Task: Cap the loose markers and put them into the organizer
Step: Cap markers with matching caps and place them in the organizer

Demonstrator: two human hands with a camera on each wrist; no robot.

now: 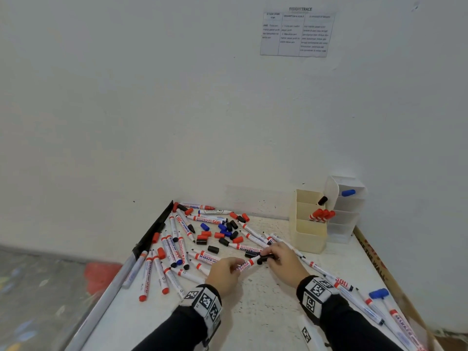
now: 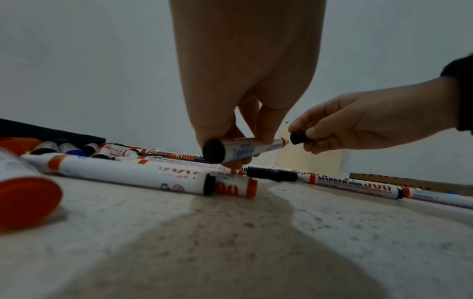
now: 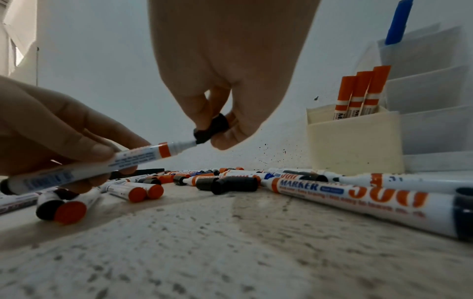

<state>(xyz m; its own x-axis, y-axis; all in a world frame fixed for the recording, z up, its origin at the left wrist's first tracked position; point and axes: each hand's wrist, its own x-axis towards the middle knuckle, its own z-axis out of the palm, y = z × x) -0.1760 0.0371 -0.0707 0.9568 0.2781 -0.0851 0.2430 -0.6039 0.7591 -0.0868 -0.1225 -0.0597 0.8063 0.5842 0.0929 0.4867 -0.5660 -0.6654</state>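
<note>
Red-capped markers [image 1: 321,215], only a few, are already stood in the organizer [image 1: 307,225], while one black cap [image 3: 210,128] pinched in the right hand's grip [image 1: 285,259] is just met by the marker [image 3: 102,165] pinched by the left hand [image 1: 225,273], and many more are left loose on the bench [image 1: 266,300].

Two organizers [image 1: 307,239]; three red-capped markers [image 1: 321,215] in cream one; two hands [image 1: 225,272].

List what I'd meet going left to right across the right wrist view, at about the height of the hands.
Left hand, white whiteboard marker with orange band that it holds, black plastic cap pinched in the right hand's fingers at the marker's tip, cream plastic organizer holding orange-capped markers, clear tiered plastic organizer.
</note>
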